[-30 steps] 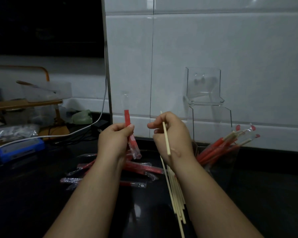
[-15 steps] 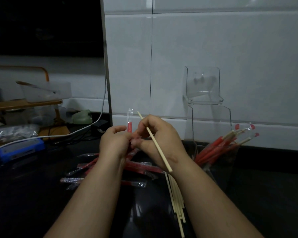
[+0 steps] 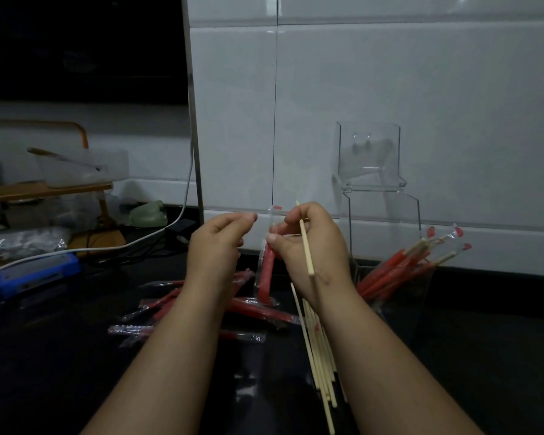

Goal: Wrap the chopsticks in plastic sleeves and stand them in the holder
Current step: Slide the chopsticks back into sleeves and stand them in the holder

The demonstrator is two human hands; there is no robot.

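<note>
My right hand (image 3: 311,246) grips a bare wooden chopstick (image 3: 305,246) that points up and slightly left. Its thumb and fingertips also pinch a clear plastic sleeve with a red strip (image 3: 266,271), which hangs down from them. My left hand (image 3: 217,249) hovers just left of the sleeve with loosely curled fingers and holds nothing. Several bare chopsticks (image 3: 319,350) lie on the black counter under my right forearm. More red sleeves (image 3: 170,306) lie in a pile under my left wrist. At the right, a clear holder (image 3: 396,309) contains several wrapped chopsticks (image 3: 399,265).
A clear acrylic stand (image 3: 369,158) leans on the white tiled wall behind the holder. At the left are a blue device (image 3: 35,274), a white cable (image 3: 157,237), crumpled plastic (image 3: 19,243) and a wooden rack (image 3: 44,189).
My left hand let go of the red sleeve and drew back to the left. My right hand, still holding the chopstick, took hold of the sleeve's upper part.
</note>
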